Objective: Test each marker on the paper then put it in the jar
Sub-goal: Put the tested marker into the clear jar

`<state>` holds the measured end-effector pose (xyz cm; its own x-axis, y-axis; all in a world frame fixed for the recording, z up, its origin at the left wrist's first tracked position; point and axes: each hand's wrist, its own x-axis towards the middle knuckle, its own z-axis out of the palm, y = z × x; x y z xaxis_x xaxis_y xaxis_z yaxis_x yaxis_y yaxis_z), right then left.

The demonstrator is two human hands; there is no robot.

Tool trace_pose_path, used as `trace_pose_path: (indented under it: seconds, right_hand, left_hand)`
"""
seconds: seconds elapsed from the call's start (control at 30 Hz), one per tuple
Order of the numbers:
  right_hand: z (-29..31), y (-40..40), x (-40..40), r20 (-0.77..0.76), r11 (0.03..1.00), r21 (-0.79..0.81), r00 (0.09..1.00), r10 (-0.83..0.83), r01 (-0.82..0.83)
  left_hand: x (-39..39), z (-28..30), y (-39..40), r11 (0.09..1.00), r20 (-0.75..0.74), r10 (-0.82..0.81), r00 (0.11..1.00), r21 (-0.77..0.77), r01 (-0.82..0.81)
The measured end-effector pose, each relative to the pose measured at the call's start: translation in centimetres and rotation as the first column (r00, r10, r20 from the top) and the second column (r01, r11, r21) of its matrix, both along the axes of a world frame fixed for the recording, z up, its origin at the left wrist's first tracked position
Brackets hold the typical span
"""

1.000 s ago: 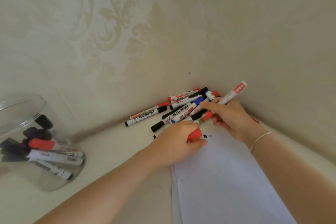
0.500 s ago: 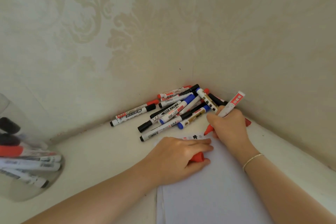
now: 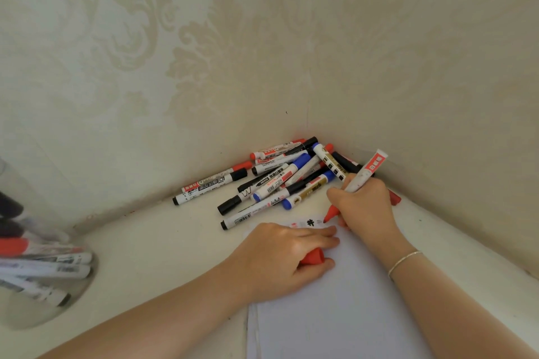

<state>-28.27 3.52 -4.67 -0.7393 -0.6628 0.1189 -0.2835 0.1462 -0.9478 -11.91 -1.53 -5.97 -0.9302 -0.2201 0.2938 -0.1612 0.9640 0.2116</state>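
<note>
Marker (image 3: 354, 183) gripped in right hand (image 3: 364, 207), red tip at paper's (image 3: 335, 315) far edge.
Left hand (image 3: 280, 259) on paper, fingers curled round half-hidden red cap (image 3: 313, 258); jar (image 3: 35, 277) left of paper, cut off, blurred.

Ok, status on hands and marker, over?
Right hand holds red marker, tip at paper. Left hand flat on paper, red cap in grip. Marker pile just beyond; nothing blocking.
</note>
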Motion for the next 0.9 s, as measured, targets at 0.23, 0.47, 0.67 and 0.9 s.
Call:
trace_pose_path:
  seconds: [0.23, 0.47, 0.67, 0.9]
  right_hand:
    - [0.19, -0.20, 0.32, -0.092, 1.000, -0.021, 0.996, -0.022, 0.020]
    - [-0.05, -0.09, 0.08, -0.009, 1.000, -0.021, 1.000, 0.007, -0.007]
    - [-0.31, -0.38, 0.09, -0.071, 1.000, 0.018, 0.997, -0.011, 0.012]
    - [-0.39, -0.31, -0.01, -0.051, 0.999, -0.016, 0.998, -0.033, 0.032]
  left_hand:
    - [0.01, -0.21, 0.00, 1.000, -0.028, -0.005, 1.000, 0.002, 0.005]
    - [0.02, -0.22, -0.01, 1.000, -0.032, -0.004, 0.999, -0.007, 0.004]
    - [0.00, -0.09, 0.11, 0.999, -0.022, 0.001, 1.000, -0.034, -0.002]
    - [0.10, 0.09, 0.16, 0.999, -0.035, -0.014, 0.999, -0.051, 0.012]
